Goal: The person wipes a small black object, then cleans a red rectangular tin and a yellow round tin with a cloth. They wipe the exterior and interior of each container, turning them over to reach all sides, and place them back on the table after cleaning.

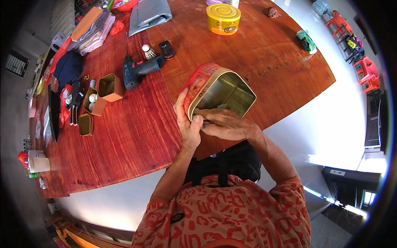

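Just above the table's near edge, my left hand [189,126] grips a red tin [198,84] with a gold rim. The tin is tilted so that its bare metal inside shows; no lid is on it. My right hand [229,125] is at the near side of the rim, its fingers bent over the edge and partly inside. A small dark piece shows between the right fingers, and a bit of pale bluish-green shows beside them in the tin. What the right hand holds is too covered to name.
A blue cordless drill [138,71], a shuttlecock [149,51] and a battery [166,50] lie beyond the tin on the wooden table [124,136]. Small open boxes [111,87] stand left. Farther back are a yellow round tin [223,20], a grey bag [149,16] and a green packet [306,41].
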`<state>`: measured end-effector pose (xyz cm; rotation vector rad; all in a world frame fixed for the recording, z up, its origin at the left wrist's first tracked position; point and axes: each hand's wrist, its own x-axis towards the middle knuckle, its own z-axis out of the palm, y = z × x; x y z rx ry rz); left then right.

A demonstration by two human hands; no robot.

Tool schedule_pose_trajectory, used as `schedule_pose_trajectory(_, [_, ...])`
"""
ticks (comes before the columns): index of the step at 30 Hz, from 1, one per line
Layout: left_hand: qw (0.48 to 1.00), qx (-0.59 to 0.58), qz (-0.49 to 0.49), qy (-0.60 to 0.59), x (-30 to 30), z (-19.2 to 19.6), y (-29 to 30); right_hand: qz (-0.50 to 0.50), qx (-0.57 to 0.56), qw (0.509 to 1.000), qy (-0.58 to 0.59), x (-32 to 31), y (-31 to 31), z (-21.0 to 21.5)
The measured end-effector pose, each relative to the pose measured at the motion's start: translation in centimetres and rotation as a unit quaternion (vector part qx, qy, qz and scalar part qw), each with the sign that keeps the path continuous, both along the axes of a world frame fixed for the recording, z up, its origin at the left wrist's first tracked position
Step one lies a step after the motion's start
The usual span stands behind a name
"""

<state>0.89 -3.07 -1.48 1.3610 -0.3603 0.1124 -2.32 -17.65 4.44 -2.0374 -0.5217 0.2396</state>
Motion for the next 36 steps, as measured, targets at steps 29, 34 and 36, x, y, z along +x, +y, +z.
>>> schedule_pose_trajectory(29, [0.981,0.159,0.01,-0.106,0.9,3.2,0.2,-0.206,-0.489,0.821,-0.21,-0.7,-0.8,-4.3])
schedule_pose_trajectory(34, [0.976,0.18,0.02,-0.125,0.9,3.0,0.2,-0.191,-0.437,0.856,-0.2,-1.5,0.2,-4.4])
schedule_pose_trajectory(36, [0.978,0.168,0.02,-0.122,0.9,2.8,0.2,-0.175,-0.402,0.874,-0.211,-1.9,1.7,-4.5])
